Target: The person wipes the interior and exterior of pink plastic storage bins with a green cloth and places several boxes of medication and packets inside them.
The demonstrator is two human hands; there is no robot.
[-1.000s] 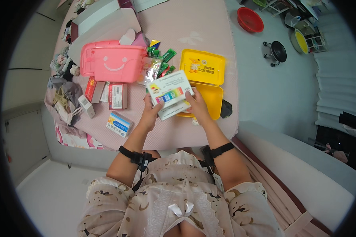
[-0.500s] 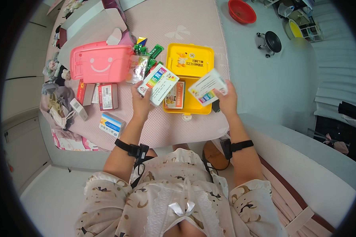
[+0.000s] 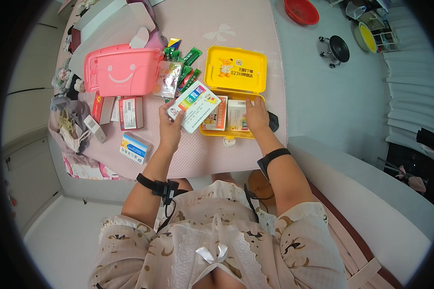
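Note:
My left hand (image 3: 171,129) grips a white medicine box (image 3: 195,107) with a rainbow-coloured band, tilted over the left edge of an open yellow plastic case (image 3: 235,71). Inside the case's near half, my right hand (image 3: 257,114) has its fingers closed on the right side of a second white medicine box (image 3: 237,114). Between the two white boxes stands an orange and white box (image 3: 222,113), partly covered by the one in my left hand. The case's yellow lid is folded back, away from me.
A pink storage box (image 3: 123,72) with a smile stands at left. Near it lie green packets (image 3: 192,57), a clear bag (image 3: 169,79), a red and white box (image 3: 130,113), a blue and white box (image 3: 134,148) and a small white box (image 3: 95,128). Crumpled clothes (image 3: 72,123) edge the bed.
My right hand has lowered its white box into the yellow case, beside the orange and white box. My left hand still holds its box in nearly the same place.

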